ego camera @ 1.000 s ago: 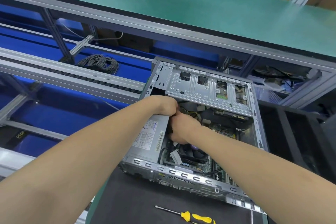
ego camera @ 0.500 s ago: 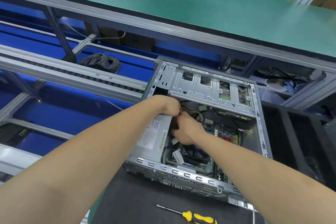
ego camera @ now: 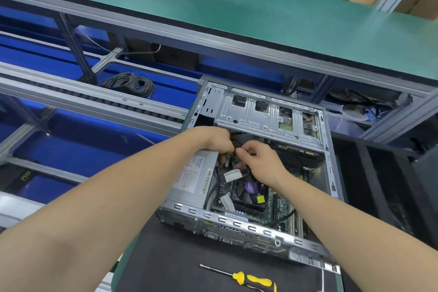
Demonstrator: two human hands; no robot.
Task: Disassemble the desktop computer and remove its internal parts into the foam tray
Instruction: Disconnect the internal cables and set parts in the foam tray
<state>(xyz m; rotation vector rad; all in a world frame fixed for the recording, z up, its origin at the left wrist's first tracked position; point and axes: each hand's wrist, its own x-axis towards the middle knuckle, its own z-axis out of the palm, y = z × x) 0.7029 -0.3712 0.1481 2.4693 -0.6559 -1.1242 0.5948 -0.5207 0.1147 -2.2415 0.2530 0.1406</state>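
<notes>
Open desktop computer [ego camera: 265, 114] lies on a black mat [ego camera: 177, 256], side panel off, with its power supply [ego camera: 194, 178] and boards inside. Left hand [ego camera: 213, 137] and right hand [ego camera: 258, 161] both pinch its cable bundle [ego camera: 237, 144]. A dark foam tray [ego camera: 379, 185] sits to the right, a screwdriver [ego camera: 253, 280] nearer. Removal seems barely begun.

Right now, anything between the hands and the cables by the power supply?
Nothing visible. The left hand and right hand are both inside the open case, fingers curled on the cables beside the power supply. The drive cage lies beyond them, not in between.
</notes>
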